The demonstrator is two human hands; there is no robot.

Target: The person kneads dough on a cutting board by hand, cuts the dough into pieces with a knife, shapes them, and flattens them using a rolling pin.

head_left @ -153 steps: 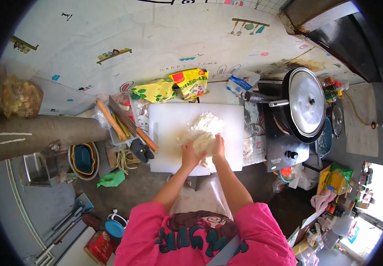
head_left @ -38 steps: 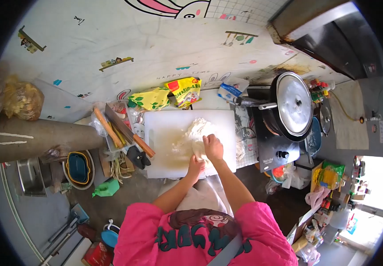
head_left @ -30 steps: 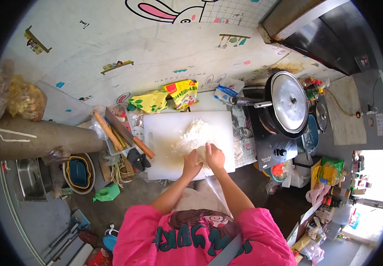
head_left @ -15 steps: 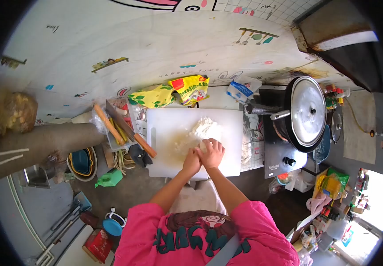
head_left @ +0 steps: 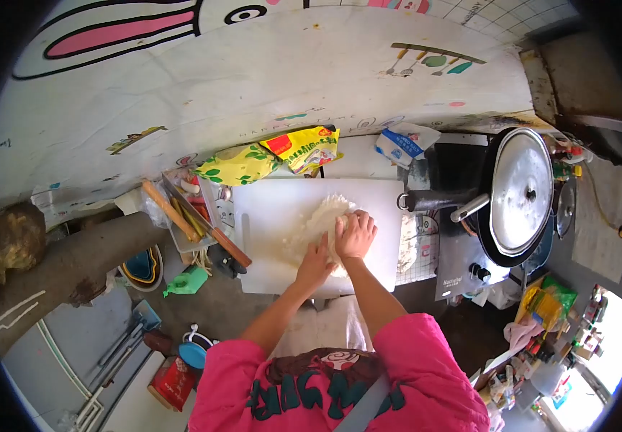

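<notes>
A white cutting board (head_left: 268, 216) lies in front of me with a loose, floury white dough (head_left: 324, 219) near its middle. My right hand (head_left: 355, 235) is on the right part of the dough, with its fingers bent over it. Lower and to the left, my left hand (head_left: 315, 263) grips the near left side of the dough. Part of the dough shows between the hands; the rest there is hidden under them.
Yellow packets (head_left: 302, 150) and a blue-white packet (head_left: 402, 144) stand behind the board. A lidded pan (head_left: 521, 194) sits on the cooker (head_left: 462, 263) at the right. At the left, a wooden-handled knife (head_left: 229, 247) and a rolling pin (head_left: 167, 205) rest on a plastic container.
The view has tilted and shifted. My hands, close together half a second ago, are now farther apart, the right one farther up over the dough. The dough looks more spread out.
</notes>
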